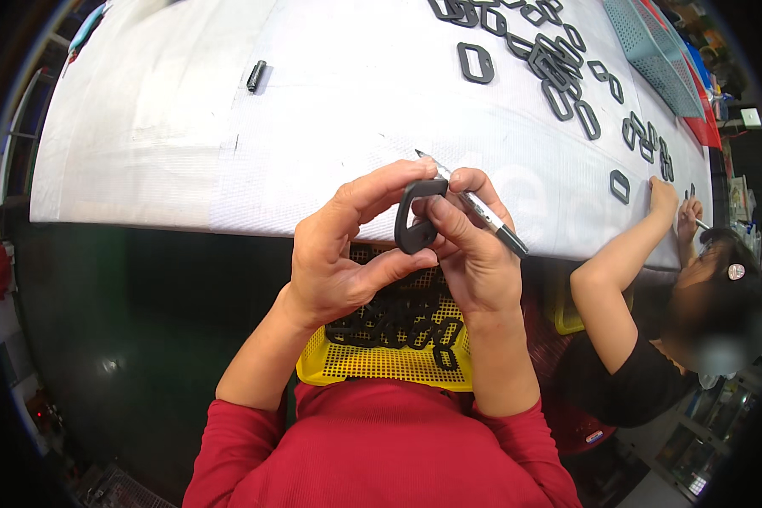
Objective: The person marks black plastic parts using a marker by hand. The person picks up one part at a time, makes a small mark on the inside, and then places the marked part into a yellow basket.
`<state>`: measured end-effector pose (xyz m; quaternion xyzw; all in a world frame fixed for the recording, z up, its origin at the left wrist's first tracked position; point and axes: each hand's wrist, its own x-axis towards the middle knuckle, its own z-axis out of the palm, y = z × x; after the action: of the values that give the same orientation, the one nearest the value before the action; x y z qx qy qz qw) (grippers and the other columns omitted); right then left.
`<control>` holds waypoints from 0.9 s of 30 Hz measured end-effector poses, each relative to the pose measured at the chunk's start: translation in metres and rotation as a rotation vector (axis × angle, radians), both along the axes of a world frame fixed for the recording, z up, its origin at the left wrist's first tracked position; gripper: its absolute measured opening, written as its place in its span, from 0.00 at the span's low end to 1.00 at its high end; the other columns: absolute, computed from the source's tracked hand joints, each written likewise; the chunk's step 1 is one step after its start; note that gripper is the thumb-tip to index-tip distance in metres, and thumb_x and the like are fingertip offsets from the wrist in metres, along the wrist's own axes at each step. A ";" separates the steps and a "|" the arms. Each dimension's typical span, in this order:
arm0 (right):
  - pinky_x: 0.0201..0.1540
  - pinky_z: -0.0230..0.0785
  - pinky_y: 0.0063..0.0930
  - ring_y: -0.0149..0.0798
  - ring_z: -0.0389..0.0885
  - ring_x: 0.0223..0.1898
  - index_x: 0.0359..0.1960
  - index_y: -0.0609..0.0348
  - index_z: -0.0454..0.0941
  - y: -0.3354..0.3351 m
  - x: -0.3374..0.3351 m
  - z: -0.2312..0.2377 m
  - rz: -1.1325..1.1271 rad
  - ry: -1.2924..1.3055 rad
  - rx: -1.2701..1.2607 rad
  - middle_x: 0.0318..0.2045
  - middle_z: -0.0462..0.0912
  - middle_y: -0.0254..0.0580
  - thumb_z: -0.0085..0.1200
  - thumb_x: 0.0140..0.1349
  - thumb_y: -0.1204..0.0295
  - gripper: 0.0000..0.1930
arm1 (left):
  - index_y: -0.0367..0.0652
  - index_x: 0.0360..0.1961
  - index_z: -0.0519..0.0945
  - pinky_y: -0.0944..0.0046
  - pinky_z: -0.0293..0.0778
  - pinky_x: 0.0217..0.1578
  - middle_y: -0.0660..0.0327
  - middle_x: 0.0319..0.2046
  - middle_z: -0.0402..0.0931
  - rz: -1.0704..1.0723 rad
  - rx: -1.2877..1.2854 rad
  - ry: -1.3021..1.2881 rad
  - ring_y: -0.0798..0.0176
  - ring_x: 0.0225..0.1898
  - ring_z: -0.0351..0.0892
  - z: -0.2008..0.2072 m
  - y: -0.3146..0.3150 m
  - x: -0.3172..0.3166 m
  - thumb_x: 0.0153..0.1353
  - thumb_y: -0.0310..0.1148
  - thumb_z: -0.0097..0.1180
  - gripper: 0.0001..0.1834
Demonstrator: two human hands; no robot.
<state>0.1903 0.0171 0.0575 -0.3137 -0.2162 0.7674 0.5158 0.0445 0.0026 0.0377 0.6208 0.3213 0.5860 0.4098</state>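
Just over the table's near edge, my left hand [334, 241] pinches a black oblong ring-shaped frame [405, 227] between thumb and fingers, its flat side turned at an angle. My right hand [483, 267] is closed round a marker pen [484, 212], its dark tip bare and pointing up and left. The right thumb also rests against the frame, at its opening. Below my hands, a yellow perforated basket [313, 360] sits at my lap with several similar black frames [389, 326] in it, partly hidden by my hands.
Many black frames [550, 63] lie scattered on the white-covered table [144, 152], by a blue basket [652, 55]. A short black piece like a pen cap [256, 76] lies farther left. At right a co-worker [626, 364] reaches onto the table, holding a pen.
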 end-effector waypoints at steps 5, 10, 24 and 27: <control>0.36 0.76 0.24 0.32 0.80 0.32 0.37 0.60 0.70 0.000 0.002 -0.004 0.054 -0.048 0.112 0.29 0.79 0.42 0.52 0.59 0.77 0.06 | 0.33 0.52 0.63 0.56 0.67 0.55 0.48 0.52 0.67 -0.054 0.025 -0.195 0.53 0.55 0.68 -0.002 0.000 0.003 0.42 0.18 0.65 0.34; 0.30 0.72 0.19 0.27 0.78 0.28 0.44 0.63 0.70 -0.001 -0.002 0.002 0.062 -0.259 0.079 0.28 0.78 0.39 0.48 0.63 0.65 0.14 | 0.33 0.53 0.63 0.58 0.66 0.55 0.48 0.51 0.68 -0.076 0.021 -0.184 0.54 0.54 0.69 -0.004 0.002 -0.007 0.42 0.19 0.66 0.35; 0.19 0.60 0.10 0.19 0.71 0.19 0.26 0.61 0.74 0.006 0.005 -0.013 -0.083 -0.755 0.262 0.17 0.75 0.31 0.59 0.54 0.73 0.07 | 0.37 0.48 0.66 0.61 0.69 0.53 0.53 0.48 0.72 -0.016 -0.233 0.048 0.59 0.52 0.72 -0.027 -0.007 -0.030 0.42 0.19 0.65 0.31; 0.19 0.62 0.10 0.19 0.71 0.17 0.24 0.61 0.71 0.005 -0.009 -0.006 -0.055 -0.741 0.172 0.16 0.75 0.31 0.60 0.54 0.74 0.09 | 0.37 0.48 0.66 0.61 0.70 0.52 0.51 0.48 0.72 -0.028 -0.185 0.060 0.58 0.52 0.71 -0.031 -0.007 -0.032 0.41 0.18 0.65 0.31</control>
<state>0.1810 0.0217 0.0520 -0.5311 -0.4430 0.5669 0.4476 0.0123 -0.0046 0.0062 0.6021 0.3773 0.5293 0.4637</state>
